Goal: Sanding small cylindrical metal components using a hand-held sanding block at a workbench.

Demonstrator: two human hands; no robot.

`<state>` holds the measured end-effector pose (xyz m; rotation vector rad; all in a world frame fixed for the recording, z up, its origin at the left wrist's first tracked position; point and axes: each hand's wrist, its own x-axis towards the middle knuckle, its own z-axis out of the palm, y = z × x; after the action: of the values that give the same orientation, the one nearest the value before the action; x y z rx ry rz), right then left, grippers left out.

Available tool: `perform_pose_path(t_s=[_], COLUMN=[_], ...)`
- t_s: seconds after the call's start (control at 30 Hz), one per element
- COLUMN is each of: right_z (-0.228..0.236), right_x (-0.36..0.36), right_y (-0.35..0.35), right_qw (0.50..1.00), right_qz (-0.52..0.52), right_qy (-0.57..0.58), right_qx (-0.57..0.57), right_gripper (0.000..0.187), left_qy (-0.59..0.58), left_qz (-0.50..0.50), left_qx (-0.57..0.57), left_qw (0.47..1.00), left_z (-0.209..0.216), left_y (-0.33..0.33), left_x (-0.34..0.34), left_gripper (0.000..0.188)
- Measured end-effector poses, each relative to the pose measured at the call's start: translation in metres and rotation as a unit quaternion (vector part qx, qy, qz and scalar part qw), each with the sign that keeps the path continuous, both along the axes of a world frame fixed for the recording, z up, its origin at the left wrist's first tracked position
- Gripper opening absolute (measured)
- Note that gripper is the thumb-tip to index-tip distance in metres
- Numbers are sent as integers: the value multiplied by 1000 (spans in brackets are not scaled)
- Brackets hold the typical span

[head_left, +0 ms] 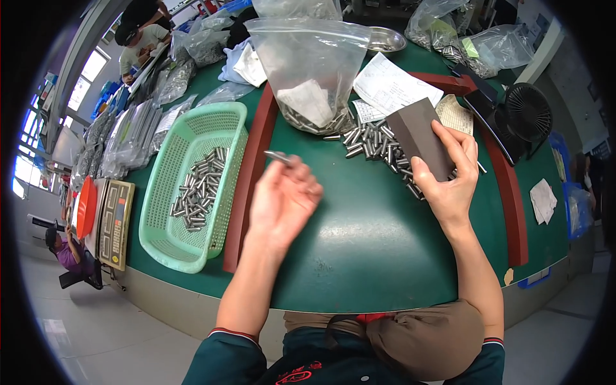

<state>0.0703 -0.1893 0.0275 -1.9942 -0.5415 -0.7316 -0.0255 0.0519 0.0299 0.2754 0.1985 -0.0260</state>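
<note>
My left hand (281, 200), palm partly turned up, pinches one small metal pin (278, 156) between thumb and fingers above the green mat. In my right hand (450, 183) is a dark grey-brown rectangular block (418, 136), gripped by its side with the thumb and fingers and tilted. Beneath and beside the block lies a loose pile of shiny metal pins (371, 140), partly hidden by it. A green plastic basket (239, 147) to the left of my left hand contains many similar pins (200, 187).
Reddish-brown bars (255, 154) frame the work area. A clear plastic bag (308, 61) of pins stands behind the pile. Papers (393, 85), a black fan (527, 110) and a metal bowl (386, 40) lie farther back. A scale (115, 224) sits left; other people are at far left.
</note>
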Motion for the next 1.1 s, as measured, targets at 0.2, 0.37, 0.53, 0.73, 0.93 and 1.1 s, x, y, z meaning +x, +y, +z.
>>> perform_pose_path(t_s=[0.2,0.37,0.53,0.73,0.93,1.1], right_z=[5,9,6,7,9,9], right_x=[7,19,30,28,27,28], right_y=[-9,-19,-31,-26,-26,-26], right_qw=[1000,995,990,989,989,989], right_qz=[-22,-58,-89,-90,-92,-92], right_qy=[-15,-36,-27,-30,-34,-42], right_qx=[11,73,102,111,114,112], right_gripper=[55,53,53,52,51,52], left_qy=[-145,-112,-140,-230,-252,-248], left_qz=[258,261,48,10,14,-22], left_qx=[31,289,756,843,862,873], left_qw=[955,914,638,486,439,419], left_z=[23,18,5,-21,-22,-15], left_y=[25,3,-55,-91,-98,-97], left_x=[-10,-5,15,37,54,54], left_gripper=[33,37,13,21,20,20])
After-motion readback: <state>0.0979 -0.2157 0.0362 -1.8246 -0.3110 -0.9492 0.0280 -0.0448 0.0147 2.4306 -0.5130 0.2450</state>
